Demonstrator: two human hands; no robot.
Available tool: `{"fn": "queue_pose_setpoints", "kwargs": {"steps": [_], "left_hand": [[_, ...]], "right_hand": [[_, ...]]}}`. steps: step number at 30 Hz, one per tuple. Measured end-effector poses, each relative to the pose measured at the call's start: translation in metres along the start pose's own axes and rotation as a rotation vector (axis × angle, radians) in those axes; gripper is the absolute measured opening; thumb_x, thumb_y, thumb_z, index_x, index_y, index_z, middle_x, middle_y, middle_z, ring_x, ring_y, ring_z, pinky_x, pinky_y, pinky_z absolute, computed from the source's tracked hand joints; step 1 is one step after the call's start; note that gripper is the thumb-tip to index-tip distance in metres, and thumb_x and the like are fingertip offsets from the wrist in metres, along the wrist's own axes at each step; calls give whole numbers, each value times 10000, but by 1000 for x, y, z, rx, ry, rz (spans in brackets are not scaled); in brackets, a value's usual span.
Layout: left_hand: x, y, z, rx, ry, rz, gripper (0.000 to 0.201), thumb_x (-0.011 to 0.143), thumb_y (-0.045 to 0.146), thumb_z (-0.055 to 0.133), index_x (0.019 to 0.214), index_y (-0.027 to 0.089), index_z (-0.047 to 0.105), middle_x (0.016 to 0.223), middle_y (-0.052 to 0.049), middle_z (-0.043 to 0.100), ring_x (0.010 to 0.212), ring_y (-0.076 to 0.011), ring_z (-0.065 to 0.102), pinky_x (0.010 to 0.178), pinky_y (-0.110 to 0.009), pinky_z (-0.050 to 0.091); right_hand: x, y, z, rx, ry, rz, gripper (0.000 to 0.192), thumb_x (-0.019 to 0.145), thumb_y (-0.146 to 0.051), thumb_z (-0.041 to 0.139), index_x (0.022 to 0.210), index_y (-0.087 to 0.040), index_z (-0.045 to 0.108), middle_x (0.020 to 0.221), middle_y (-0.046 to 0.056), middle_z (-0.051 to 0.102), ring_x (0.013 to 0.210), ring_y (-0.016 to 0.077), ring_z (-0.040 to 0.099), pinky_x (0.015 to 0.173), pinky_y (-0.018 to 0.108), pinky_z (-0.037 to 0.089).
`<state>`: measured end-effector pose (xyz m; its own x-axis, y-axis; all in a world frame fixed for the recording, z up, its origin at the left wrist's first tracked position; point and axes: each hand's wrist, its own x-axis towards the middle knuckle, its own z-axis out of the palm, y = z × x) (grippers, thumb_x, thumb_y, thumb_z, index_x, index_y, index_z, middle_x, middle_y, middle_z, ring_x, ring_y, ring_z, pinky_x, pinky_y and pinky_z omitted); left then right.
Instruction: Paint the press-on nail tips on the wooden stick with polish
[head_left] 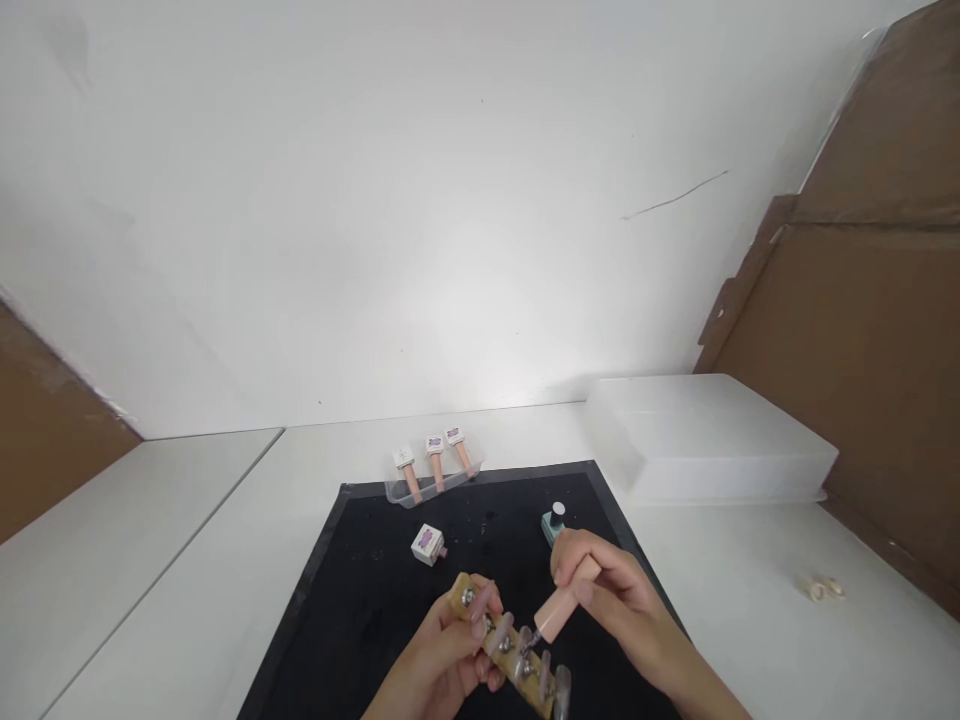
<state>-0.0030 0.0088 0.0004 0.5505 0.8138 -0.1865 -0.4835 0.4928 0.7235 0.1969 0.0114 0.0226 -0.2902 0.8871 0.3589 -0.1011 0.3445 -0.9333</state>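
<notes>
My left hand [442, 655] grips a yellowish nail tip stand [531, 688] that slants down to the right. Several false nails [501, 632] in pale mauve stick up from metal studs along it. Pinched in my right hand [622, 610] is a nail polish brush [559, 610] with a long peach cap handle. Its bristle end is at one of the middle nails and seems to touch it. A white square polish bottle [429, 544] without its cap lies on its side on the black mat. Just beyond my right hand is a teal bottle [553, 524] with a dark, white-topped cap.
A clear tray [397, 497] at the mat's far edge holds three peach-capped polish bottles [435, 460]. The black mat [352, 580] covers the white table [225, 560]. A translucent box [712, 440] stands back right, near small cream rings [823, 589]. Brown cardboard [862, 400] borders the right.
</notes>
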Motion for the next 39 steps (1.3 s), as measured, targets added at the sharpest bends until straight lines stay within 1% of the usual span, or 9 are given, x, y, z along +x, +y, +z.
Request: {"fn": "queue_pose_setpoints", "kwargs": {"steps": [3,6,12,14,20,25,29,34,39], "left_hand": [[1,0,0,-21,-16,-1,211,646,321,726,747,168,622,601,47,440,503,-59,349,531,-233,339],[0,0,1,-48,-21,-15,190,664,314,713,747,167,625,608,46,448,505,-57,355,532,-228,332],[-4,1,0,-102,37,-53,151,679,281,693,761,167,635,644,32,484,517,-61,392,528,-223,320],[-5,0,0,-111,55,-55,153,672,277,697,762,168,637,658,26,498,521,-63,406,524,-223,320],[-4,0,2,-146,153,-59,181,643,261,727,778,169,649,676,30,532,486,-43,397,510,-215,324],[-2,3,6,-150,158,-74,172,645,264,726,757,168,639,628,36,516,488,-49,402,509,-210,318],[-2,2,5,-166,159,-81,154,655,248,710,753,161,629,613,43,489,483,-46,387,507,-207,317],[-2,-1,0,-185,168,-86,99,687,206,669,744,153,609,625,44,480,467,-38,371,482,-198,299],[-1,1,-1,-194,177,-85,161,669,235,696,769,154,599,634,52,477,461,-33,359,512,-218,334]], "right_hand": [[0,-4,2,-24,-60,-14,258,883,-448,472,802,-221,565,717,-4,455,657,167,433,611,286,322],[0,-5,1,-69,-69,6,250,890,-437,466,813,-221,566,725,-1,463,669,169,446,621,286,330],[2,2,-5,-84,88,23,219,898,-400,467,797,-230,562,710,-2,502,659,170,458,629,283,336],[2,4,-7,-50,105,3,209,894,-397,473,794,-235,560,691,-4,502,656,175,456,626,285,338],[0,1,-1,18,-5,-18,246,876,-448,480,802,-232,572,720,2,478,653,173,442,608,289,334],[-2,-5,3,-44,-54,21,238,888,-433,473,837,-225,576,744,3,468,678,170,444,624,285,335],[-1,-2,1,-49,-22,19,225,889,-422,476,835,-229,579,751,2,482,690,170,464,643,285,344],[1,2,-3,-54,72,31,210,891,-410,479,818,-240,578,754,0,497,692,170,469,638,280,347],[0,1,0,-1,62,-4,201,892,-405,478,817,-243,570,736,-4,484,685,167,460,640,281,357]]}}
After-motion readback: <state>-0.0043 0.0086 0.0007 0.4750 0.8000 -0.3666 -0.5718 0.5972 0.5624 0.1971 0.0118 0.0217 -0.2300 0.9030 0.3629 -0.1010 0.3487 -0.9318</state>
